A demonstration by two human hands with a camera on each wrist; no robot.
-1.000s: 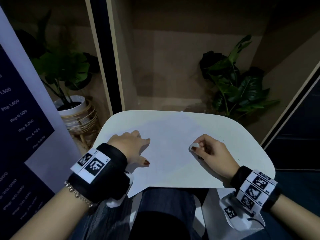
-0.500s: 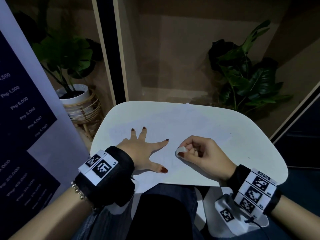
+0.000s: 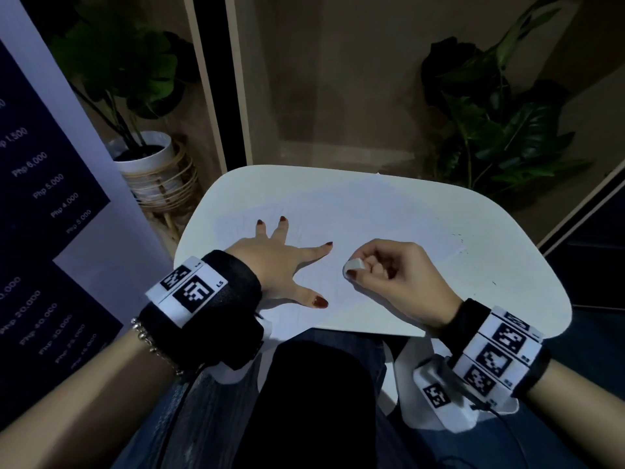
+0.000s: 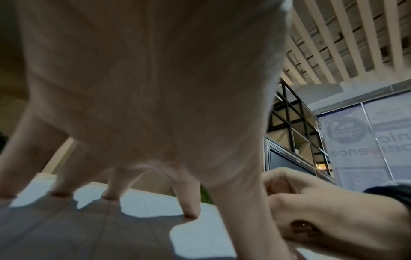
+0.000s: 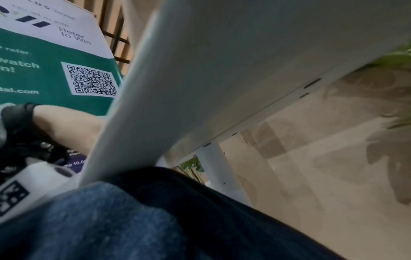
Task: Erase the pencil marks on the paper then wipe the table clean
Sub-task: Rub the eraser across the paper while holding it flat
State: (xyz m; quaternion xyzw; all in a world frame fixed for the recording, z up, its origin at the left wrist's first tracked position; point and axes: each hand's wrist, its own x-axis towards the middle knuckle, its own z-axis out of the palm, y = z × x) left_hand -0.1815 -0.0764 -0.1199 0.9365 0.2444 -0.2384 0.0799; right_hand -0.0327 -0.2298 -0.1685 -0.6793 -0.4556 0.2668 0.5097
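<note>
A white sheet of paper (image 3: 389,225) lies on the small white table (image 3: 527,292), with faint pencil lines near its middle. My left hand (image 3: 284,262) rests flat on the paper's left part, fingers spread; in the left wrist view its fingertips (image 4: 191,215) press the paper (image 4: 144,205). My right hand (image 3: 395,275) pinches a small white eraser (image 3: 353,265) between thumb and fingers, low over the paper just right of the left thumb. The left wrist view shows the right hand (image 4: 311,207) beside the left. The right wrist view shows only the table's underside (image 5: 222,79) and my jeans.
Dark eraser crumbs (image 3: 461,238) dot the table's right side. A potted plant (image 3: 145,157) in a wicker stand sits left of the table, and a leafy plant (image 3: 500,123) behind on the right. A price banner (image 3: 40,204) stands at left. My lap (image 3: 314,401) is under the near edge.
My left hand went from curled to flat and spread on the paper. My right hand carried the eraser left and toward me, closer to the left hand. The head view shifted.
</note>
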